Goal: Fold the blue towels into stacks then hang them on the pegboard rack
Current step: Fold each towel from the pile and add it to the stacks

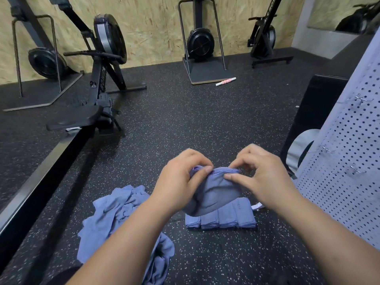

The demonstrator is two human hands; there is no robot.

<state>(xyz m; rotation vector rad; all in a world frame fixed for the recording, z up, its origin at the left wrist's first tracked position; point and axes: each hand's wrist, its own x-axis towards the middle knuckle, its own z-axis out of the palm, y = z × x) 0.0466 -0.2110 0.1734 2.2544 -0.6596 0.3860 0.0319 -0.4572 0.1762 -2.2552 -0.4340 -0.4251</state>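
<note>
A blue towel (213,192) hangs folded in the air between my two hands. My left hand (181,182) pinches its top left edge and my right hand (261,175) pinches its top right edge. Below it, a row of folded blue towels (222,220) lies on the black speckled floor. A loose heap of unfolded blue towels (117,212) lies to the left, partly under my left forearm. The pale perforated pegboard rack (349,161) with small metal hooks stands at the right.
Rowing machines (102,58) stand at the left and along the far wooden wall. A long black rail (37,182) runs along the left. A pink and white roller (225,81) lies on the floor far ahead. A black box (312,112) stands beside the pegboard.
</note>
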